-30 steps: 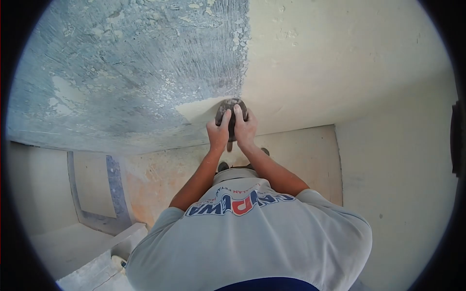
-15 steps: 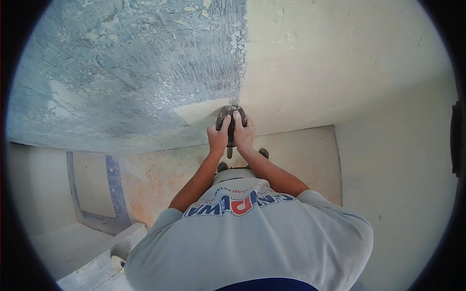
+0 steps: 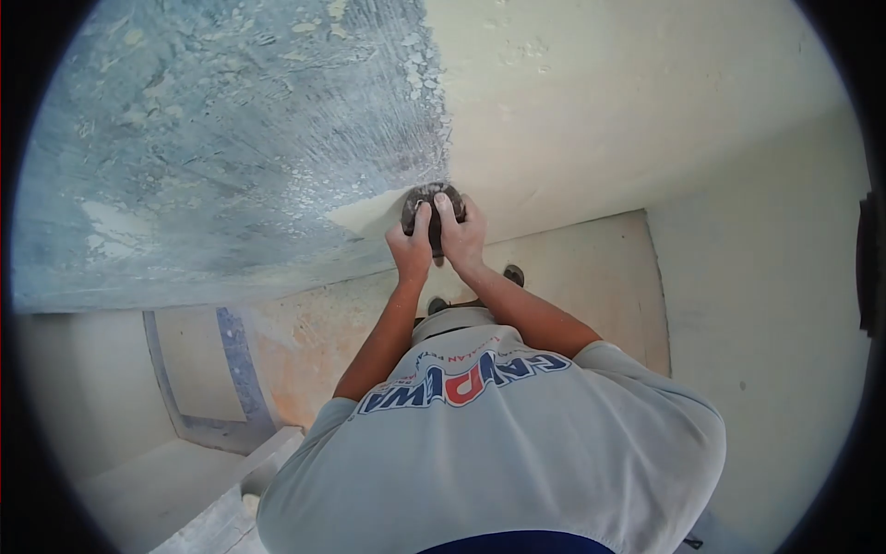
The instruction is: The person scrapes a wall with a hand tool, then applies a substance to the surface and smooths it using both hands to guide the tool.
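Both my hands grip a dark, rounded tool (image 3: 429, 229) pressed to the wall in front of me. A short brown handle end pokes out below it, towards my body. My left hand (image 3: 411, 245) wraps its left side, thumb lying along the top. On the right side my right hand (image 3: 464, 242) mirrors that grip, its thumb also on top. The tool's front edge sits where the rough blue-grey wall area (image 3: 268, 138) meets the smooth cream area (image 3: 572, 111). A pale bare patch (image 3: 365, 214) lies just left of the tool.
My feet, in dark footwear (image 3: 514, 274), stand on the stained floor (image 3: 581, 277) close to the wall. Another pale wall (image 3: 757, 323) rises at my right. To the lower left are a blue-edged recessed panel (image 3: 198, 365) and a white ledge (image 3: 217, 517).
My view has shifted and turned slightly. The tool has tilted, so less of its handle shows, and it sits a little higher in view. Both hands keep their grip.
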Demonstrator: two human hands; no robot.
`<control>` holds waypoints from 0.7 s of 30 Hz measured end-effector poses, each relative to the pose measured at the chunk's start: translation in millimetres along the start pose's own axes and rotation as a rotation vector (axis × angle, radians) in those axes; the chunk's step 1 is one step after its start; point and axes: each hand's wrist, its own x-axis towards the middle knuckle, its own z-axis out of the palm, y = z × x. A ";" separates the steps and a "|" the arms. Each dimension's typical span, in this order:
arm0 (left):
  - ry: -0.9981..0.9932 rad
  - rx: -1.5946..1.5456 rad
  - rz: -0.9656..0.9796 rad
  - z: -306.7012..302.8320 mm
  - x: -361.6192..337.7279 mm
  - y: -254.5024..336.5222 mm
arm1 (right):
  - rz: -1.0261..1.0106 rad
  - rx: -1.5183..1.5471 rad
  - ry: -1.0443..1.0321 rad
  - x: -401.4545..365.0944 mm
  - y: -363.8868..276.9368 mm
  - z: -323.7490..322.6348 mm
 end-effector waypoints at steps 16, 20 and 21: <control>0.012 -0.001 0.006 -1.8 -2.1 3.8 | 0.080 -0.073 -0.020 -6.9 6.0 0.8; 0.048 0.007 0.025 -3.5 -3.6 -22.4 | 0.126 -0.159 -0.046 -4.8 16.7 -4.0; 0.067 -0.009 0.080 -0.8 -2.9 -20.8 | 0.089 -0.143 -0.050 -2.7 14.2 -3.2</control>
